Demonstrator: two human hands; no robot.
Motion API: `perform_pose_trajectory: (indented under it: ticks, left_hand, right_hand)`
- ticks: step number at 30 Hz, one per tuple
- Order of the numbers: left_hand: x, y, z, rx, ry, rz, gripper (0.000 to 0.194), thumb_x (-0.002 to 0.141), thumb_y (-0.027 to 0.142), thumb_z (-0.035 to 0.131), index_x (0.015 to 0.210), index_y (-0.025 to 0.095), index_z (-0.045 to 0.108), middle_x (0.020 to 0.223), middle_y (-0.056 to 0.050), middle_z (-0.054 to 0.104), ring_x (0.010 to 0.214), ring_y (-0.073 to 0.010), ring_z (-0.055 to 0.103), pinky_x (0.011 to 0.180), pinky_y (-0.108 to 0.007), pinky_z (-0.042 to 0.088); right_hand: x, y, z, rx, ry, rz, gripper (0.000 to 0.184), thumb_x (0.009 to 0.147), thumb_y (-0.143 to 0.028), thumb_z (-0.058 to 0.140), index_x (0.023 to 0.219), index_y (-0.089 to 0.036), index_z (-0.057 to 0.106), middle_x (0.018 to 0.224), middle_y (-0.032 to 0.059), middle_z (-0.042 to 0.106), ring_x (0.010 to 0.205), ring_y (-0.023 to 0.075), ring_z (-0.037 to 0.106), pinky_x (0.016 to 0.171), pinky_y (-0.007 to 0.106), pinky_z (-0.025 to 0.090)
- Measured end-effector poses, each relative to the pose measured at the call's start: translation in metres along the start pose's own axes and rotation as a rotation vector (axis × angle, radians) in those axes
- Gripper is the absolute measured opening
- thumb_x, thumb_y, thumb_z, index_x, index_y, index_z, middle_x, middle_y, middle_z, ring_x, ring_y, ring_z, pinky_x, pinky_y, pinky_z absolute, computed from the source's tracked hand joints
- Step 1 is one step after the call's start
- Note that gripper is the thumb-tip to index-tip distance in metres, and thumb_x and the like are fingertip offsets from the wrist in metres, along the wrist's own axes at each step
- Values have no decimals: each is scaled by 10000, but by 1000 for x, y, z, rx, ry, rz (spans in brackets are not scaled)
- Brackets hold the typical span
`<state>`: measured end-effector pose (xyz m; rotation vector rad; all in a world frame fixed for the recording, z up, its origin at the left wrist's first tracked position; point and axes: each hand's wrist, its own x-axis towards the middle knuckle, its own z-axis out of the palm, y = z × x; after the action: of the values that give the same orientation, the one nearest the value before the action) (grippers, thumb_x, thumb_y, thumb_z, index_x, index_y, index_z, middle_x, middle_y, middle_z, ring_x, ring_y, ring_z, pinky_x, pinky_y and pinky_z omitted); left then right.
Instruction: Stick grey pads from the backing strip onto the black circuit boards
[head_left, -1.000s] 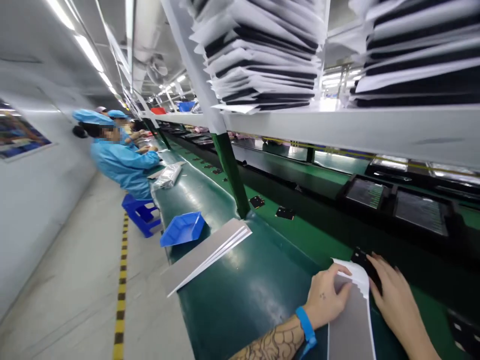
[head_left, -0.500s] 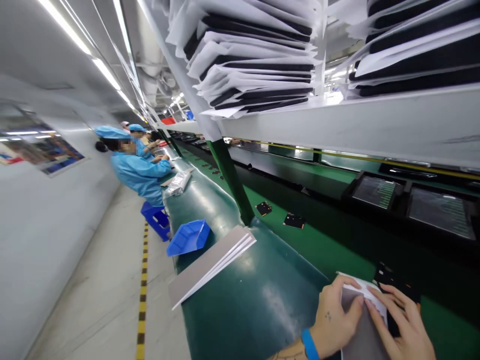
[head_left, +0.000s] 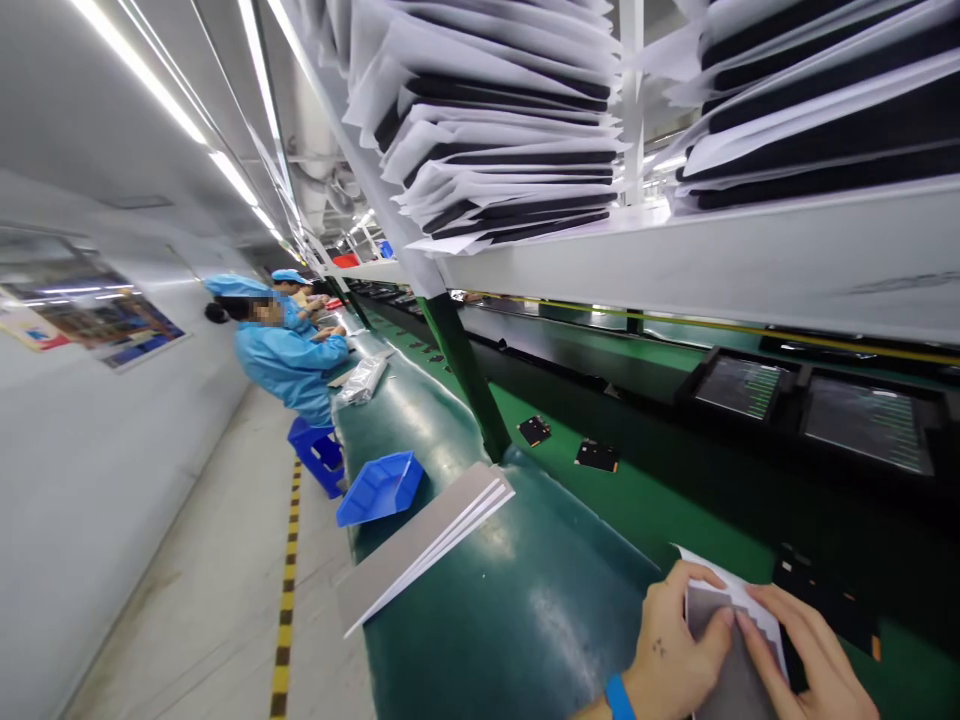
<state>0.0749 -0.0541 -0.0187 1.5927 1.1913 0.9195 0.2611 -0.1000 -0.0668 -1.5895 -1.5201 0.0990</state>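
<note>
At the lower right, a grey sheet with a white backing [head_left: 729,682] is held between both my hands, its white margin showing along the far end. My left hand [head_left: 673,640], with a blue band at the wrist, pinches the left side between thumb and fingers. The fingers of my right hand [head_left: 819,655] grip the opposite side, and both thumbs nearly meet at the stepped edge between grey and white. The near end of the sheet runs out of view. Just beyond my right hand, a black circuit board [head_left: 829,600] lies on the green belt [head_left: 675,515].
Left of my hands, similar grey-and-white sheets [head_left: 435,535] lie fanned on the bench [head_left: 540,570] beside a blue bin [head_left: 381,488]. A green post [head_left: 465,380] carries a shelf [head_left: 712,265] with stacked sheets. Co-workers in blue [head_left: 285,360] sit farther along.
Both hands keep hold of the sheet, with only a slight shift of the fingers. The nearby black board has slid to the right past my right hand. The camera view has tilted slightly.
</note>
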Motion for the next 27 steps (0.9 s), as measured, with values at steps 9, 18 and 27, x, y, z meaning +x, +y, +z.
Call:
perform_pose_trajectory:
  ticks: [9, 18, 27]
  left_hand:
    - [29, 12, 21, -421, -215, 4, 440, 838, 268, 845, 1254, 151, 763, 935, -53, 759, 760, -151, 639, 715, -263, 491]
    - [29, 24, 42, -414, -177, 95, 389, 916, 382, 843, 1226, 187, 713, 980, -37, 738, 819, -162, 675, 748, -266, 538]
    - [39, 20, 12, -362, -226, 41, 444, 951, 436, 841, 1306, 218, 686, 1045, -53, 775, 830, -168, 727, 707, -250, 585]
  right_hand:
    - [6, -9, -13, 80, 101, 351, 546, 938, -735, 610, 1208, -294, 783, 1231, 79, 827, 1051, 346, 806, 812, 423, 662]
    - [12, -13, -34, 321, 283, 426, 484, 889, -654, 755, 1151, -246, 759, 1263, 128, 760, 1173, 342, 734, 944, 469, 650]
    - [15, -46, -36, 461, 255, 393, 237, 1037, -413, 701, 1221, -265, 724, 1045, 55, 757, 949, 220, 733, 851, 375, 623]
